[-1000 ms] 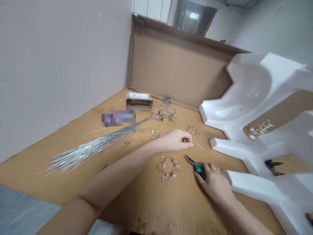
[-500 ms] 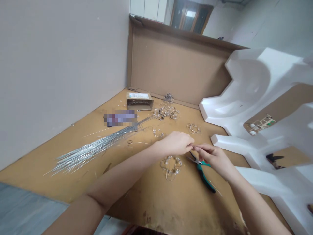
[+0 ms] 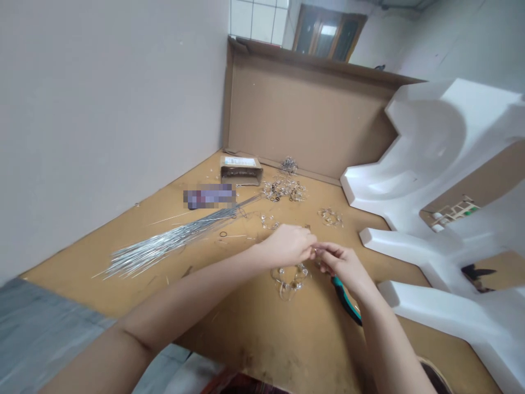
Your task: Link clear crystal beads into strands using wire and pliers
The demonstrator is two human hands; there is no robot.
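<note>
My left hand and my right hand meet fingertip to fingertip above the table. Both are closed in a pinch; whatever small thing lies between the fingers is too small to make out. Just below them lies a ring of wire with clear beads, partly covered by my left hand. Pliers with green and black handles rest under my right hand and forearm, their jaws hidden. Beyond my left hand is a smaller beaded wire piece, and farther right another wire ring.
A bundle of straight metal wires lies to the left. Behind it are a small open cardboard box, a blurred-out flat object and a pile of beaded wire pieces. White moulded foam stands along the right side, cardboard at the back.
Both hands, still pinched together, have shifted slightly left and nearer the beaded ring. My right hand now covers more of the pliers. The camera view has moved a little.
</note>
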